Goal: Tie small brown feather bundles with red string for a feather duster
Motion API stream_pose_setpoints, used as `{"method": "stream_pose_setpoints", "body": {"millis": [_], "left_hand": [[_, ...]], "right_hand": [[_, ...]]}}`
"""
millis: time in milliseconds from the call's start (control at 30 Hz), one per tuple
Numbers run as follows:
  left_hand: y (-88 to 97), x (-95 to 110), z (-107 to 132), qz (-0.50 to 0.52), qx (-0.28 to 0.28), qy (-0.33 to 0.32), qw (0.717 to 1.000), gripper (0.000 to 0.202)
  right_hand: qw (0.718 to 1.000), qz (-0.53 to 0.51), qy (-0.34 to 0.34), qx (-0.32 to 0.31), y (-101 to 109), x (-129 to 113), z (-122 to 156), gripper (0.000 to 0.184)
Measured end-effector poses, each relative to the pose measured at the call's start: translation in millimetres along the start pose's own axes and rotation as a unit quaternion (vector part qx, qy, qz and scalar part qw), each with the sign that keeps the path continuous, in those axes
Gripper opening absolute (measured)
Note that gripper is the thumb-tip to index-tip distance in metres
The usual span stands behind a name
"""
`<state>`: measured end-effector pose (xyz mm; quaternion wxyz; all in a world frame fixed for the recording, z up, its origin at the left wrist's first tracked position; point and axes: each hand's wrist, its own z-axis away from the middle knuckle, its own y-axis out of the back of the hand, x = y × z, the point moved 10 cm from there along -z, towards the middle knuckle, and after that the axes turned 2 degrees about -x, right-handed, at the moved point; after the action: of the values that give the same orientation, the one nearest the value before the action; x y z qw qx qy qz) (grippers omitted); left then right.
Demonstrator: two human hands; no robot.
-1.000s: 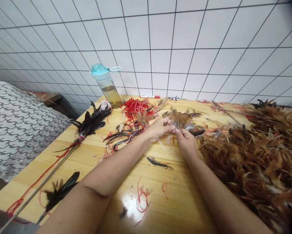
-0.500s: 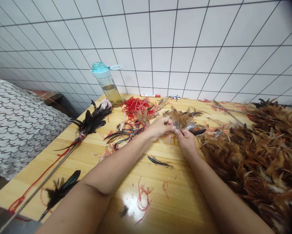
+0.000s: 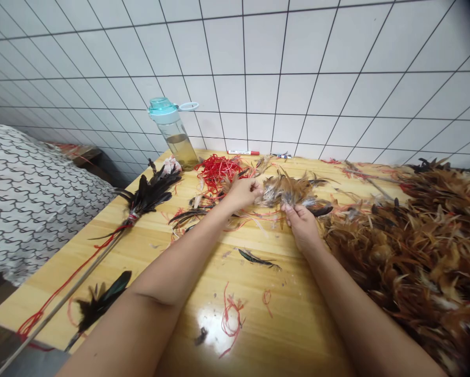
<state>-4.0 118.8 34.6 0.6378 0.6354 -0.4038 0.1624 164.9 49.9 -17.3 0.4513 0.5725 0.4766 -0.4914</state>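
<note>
My right hand (image 3: pixel 301 220) pinches the base of a small bunch of brown feathers (image 3: pixel 292 187) between thumb and fingers, with grey fluff near the grip. To its left, my left hand (image 3: pixel 243 193) is held a little apart from the bunch, fingertips curled together. What those fingertips hold, if anything, is too small to make out. Behind my left hand lies a tangle of red string (image 3: pixel 217 170), and several dark feathers (image 3: pixel 190 215) rest beside that wrist. A single dark feather (image 3: pixel 258 259) lies on the wood between my forearms.
A large heap of brown feathers (image 3: pixel 411 262) covers the table's right side. On the left lies a stick (image 3: pixel 68 296) with black feathers (image 3: pixel 150 196) tied to its end. A bottle (image 3: pixel 180 144) and a red-capped marker (image 3: pixel 243 153) are near the tiled wall (image 3: pixel 301 50).
My left hand has come away from my right fingertips and moved left. The right hand stays at the base of the brown feathers. The view has shifted slightly.
</note>
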Motion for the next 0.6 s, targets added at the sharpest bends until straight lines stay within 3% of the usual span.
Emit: {"method": "stream_pose_setpoints", "body": {"millis": [167, 367, 600], "left_hand": [[-22.7, 15.9, 10.4, -0.112, -0.078, -0.032, 0.99, 0.014], [-32.3, 27.2, 15.0, -0.244, -0.092, -0.054, 0.964, 0.014], [-19.6, 12.9, 9.1, -0.162, -0.127, -0.019, 0.978, 0.013]], "right_hand": [[0.999, -0.033, -0.004, 0.008, 1.1, -1.9, 0.4, 0.038], [0.999, -0.044, -0.007, 0.009, 1.8, -2.5, 2.5, 0.037], [1.0, -0.019, 0.007, 0.009, 2.5, -3.3, 2.0, 0.036]]}}
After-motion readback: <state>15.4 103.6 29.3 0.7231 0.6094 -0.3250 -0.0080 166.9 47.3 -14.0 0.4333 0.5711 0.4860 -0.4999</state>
